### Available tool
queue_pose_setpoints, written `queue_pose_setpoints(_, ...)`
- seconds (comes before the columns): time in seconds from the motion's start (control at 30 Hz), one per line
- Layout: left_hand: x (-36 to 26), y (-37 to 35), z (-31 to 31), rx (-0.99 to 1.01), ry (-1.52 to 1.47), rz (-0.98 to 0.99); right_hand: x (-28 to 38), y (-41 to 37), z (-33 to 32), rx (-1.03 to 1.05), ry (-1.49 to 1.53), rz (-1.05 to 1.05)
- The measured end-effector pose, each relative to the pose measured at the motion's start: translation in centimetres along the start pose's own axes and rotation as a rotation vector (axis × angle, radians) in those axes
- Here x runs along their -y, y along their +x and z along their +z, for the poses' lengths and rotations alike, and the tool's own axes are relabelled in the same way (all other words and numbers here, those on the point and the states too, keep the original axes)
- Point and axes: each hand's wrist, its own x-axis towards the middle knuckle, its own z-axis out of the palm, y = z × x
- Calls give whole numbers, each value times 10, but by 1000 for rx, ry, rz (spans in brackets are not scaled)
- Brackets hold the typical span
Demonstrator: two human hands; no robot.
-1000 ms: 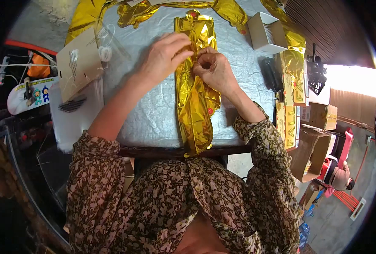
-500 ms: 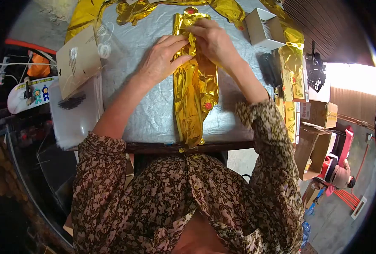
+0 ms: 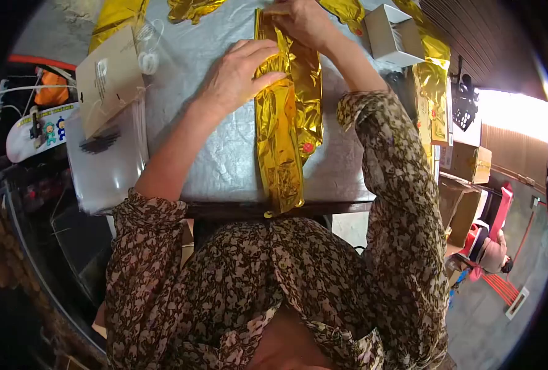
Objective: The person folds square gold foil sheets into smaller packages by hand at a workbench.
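Note:
A deflated gold foil balloon [image 3: 278,132], folded into a long strip, lies lengthwise on the silver-covered table, its lower end at the near edge. A red round mark [image 3: 308,148] shows on its right-hand layer. My left hand [image 3: 240,71] rests on the strip's upper left part, thumb apart from the fingers, pressing the foil flat. At the strip's far end, my right hand [image 3: 305,23] has its fingers bent together on the foil; part of the grip is hidden near the top of the view.
More gold foil pieces [image 3: 194,8] lie at the far side. A white open box [image 3: 394,38] stands at the back right, a dark object beside it. On the left are a cardboard card [image 3: 108,80], clear plastic bags [image 3: 110,169] and white ribbon [image 3: 149,63]. Another person [image 3: 491,251] is far right.
My right hand has moved farther away along the strip to its far end. My left hand stays on the foil, its thumb slightly farther right. The view has shifted a little.

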Motion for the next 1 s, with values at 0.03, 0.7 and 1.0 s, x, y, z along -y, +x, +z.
queue_pose_setpoints(0.03, 1, 1, 0, -10, 10, 7, 0, 1, -8, -31, 138, 8)
queue_pose_setpoints(0.7, 9, -3, -1, 43, 90, 102, 111, -140, -49, 107, -92, 18)
queue_pose_setpoints(1.0, -14, -20, -5, 112, 115, 72, 115, -147, -44, 165, -262, 21)
